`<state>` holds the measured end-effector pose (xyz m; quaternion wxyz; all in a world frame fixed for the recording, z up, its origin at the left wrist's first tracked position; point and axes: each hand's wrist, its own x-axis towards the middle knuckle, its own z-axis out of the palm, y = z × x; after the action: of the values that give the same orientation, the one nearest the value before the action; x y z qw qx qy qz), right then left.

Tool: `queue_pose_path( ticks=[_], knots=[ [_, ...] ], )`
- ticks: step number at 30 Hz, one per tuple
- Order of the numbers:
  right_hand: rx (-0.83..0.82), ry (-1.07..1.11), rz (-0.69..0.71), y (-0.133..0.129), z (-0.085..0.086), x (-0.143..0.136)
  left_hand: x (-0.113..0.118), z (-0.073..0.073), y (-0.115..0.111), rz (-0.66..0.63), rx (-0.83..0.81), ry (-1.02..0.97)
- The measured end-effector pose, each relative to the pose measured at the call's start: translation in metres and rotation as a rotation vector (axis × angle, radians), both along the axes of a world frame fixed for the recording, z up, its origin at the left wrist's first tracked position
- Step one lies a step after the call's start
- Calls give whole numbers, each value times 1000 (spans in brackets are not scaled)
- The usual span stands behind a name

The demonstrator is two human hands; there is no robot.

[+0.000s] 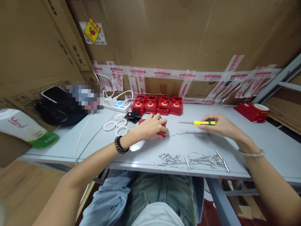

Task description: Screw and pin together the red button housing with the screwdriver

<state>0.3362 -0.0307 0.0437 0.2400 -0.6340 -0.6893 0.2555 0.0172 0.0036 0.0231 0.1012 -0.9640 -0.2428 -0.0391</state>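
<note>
My left hand [152,127] is closed over a red plastic housing [162,133] lying on the table, and its fingers cover most of it. My right hand [217,125] grips a screwdriver [205,123] by its yellow and green handle. The screwdriver's metal shaft points left toward the red housing, with a gap between them. From the housing a white cord [180,134] runs right to a thin metal rod [198,132] below the screwdriver. Nearer the front edge lie small metal screws [169,157] and several T-shaped metal rods [219,155] with tangled cords.
Several red units [151,104] stand in a row at the back, near a white power strip [119,106]. White rings [109,126] and a black strap-like item [133,116] lie left of my hand. More red parts [252,112] sit far right. A tube [28,128] is at far left.
</note>
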Motion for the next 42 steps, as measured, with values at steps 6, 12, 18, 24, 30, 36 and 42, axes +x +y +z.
queue_pose_path(
  ticks=[6, 12, 18, 24, 30, 36, 42],
  knots=[
    [19, 71, -242, -10, -8, 46, -5, 8, 0, -23, -50, 0],
    [-152, 358, -272, -6, -31, 46, -8, 28, 1, 4, -84, -78],
    [-297, 620, -192, -4, -28, -10, 17, 38, 3, -42, -96, -92],
    [-388, 731, -112, -3, -23, -45, 51, 31, 0, -112, -86, -47],
    [-226, 736, -264, 0, -17, -25, 75, 21, 4, -178, -84, -18],
    [-145, 708, -256, 1, -23, -15, 96, 13, 4, -221, -59, 19],
    [-33, 632, -228, -3, -19, -22, 98, 4, 5, -235, 21, -21]
  ],
)
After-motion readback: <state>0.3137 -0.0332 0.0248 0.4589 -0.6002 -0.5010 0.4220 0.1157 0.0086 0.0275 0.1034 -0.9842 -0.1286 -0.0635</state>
